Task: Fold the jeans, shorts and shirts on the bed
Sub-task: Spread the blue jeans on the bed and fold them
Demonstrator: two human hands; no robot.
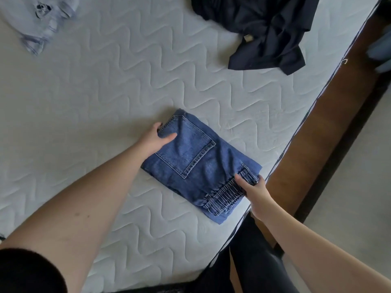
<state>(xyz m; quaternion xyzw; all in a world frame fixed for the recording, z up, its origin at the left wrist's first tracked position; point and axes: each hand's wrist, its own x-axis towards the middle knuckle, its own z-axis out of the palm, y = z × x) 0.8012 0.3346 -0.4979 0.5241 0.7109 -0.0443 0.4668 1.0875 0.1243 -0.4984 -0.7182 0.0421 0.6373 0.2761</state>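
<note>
Folded blue jeans [201, 163] lie as a compact rectangle near the right edge of the white quilted mattress [105, 92], back pocket up. My left hand [155, 138] grips the far left corner of the bundle, thumb on top and fingers tucked under the edge. My right hand [252, 187] grips the near right corner at the elastic waistband, thumb on top. A crumpled black shirt [268, 28] lies at the far right of the bed. A pale blue denim garment [40, 20] lies at the far left corner.
The wooden bed frame [330, 132] runs along the mattress's right side, with grey floor [359, 208] beyond it. My dark-clothed legs [254, 261] stand against the bed's near corner. A blurred bluish object [380, 51] is at the right edge.
</note>
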